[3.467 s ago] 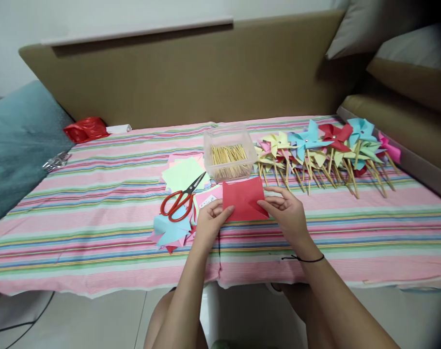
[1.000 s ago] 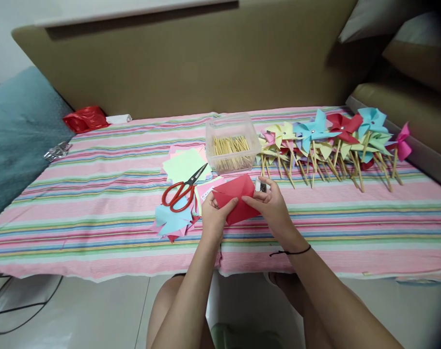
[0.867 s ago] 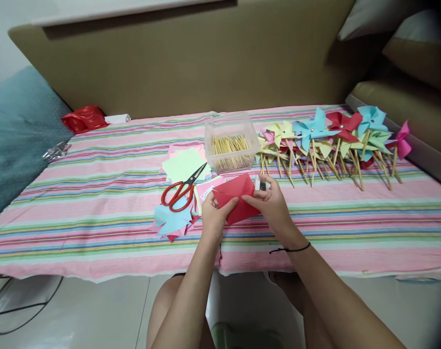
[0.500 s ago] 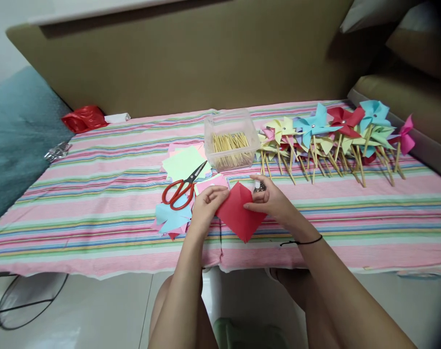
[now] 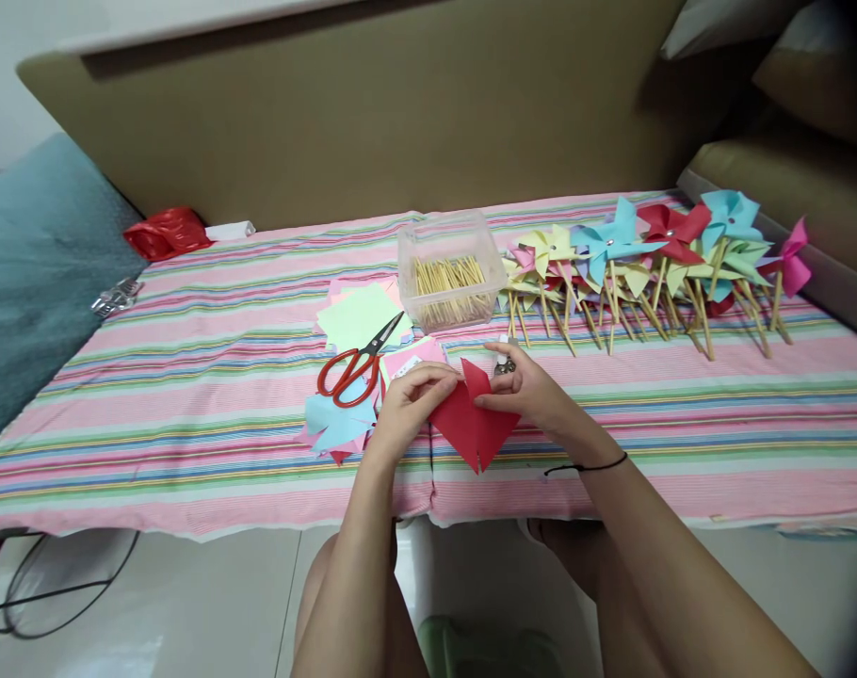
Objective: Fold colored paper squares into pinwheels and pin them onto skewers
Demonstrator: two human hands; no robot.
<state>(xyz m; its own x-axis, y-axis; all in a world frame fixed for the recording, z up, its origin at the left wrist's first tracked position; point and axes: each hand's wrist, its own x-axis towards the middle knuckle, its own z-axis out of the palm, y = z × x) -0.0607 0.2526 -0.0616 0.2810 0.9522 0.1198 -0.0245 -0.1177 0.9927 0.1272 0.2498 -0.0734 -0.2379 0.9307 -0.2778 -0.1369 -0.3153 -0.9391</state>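
Note:
Between my hands is a square of red paper (image 5: pixel 475 428), turned corner-down, with slits at its top and bottom corners. My left hand (image 5: pixel 415 405) pinches its upper left side. Fingers of my right hand (image 5: pixel 517 384) grip the right side. Just behind the right fingers stands a small clear bottle with a white cap (image 5: pixel 503 360). Left of my left hand lie red-handled scissors (image 5: pixel 358 361), their dark blades pointing away, over pale green paper sheets (image 5: pixel 362 315). Cut light blue paper pieces (image 5: pixel 338 424) lie nearer me. A small pink stack of paper (image 5: pixel 414 354) sits behind my left hand.
A clear plastic box (image 5: pixel 451 306) of thin wooden sticks stands behind the papers. Several finished paper pinwheels (image 5: pixel 612 243) on sticks lie at the right. A red plastic bag (image 5: pixel 167 234) is at the far left on the striped cloth (image 5: pixel 209 395). The sofa back (image 5: pixel 372 113) rises behind.
My left hand has shifted slightly right along the red paper's upper edge. The paper's top corner now parts at its slit, and the bottom slit shows open too.

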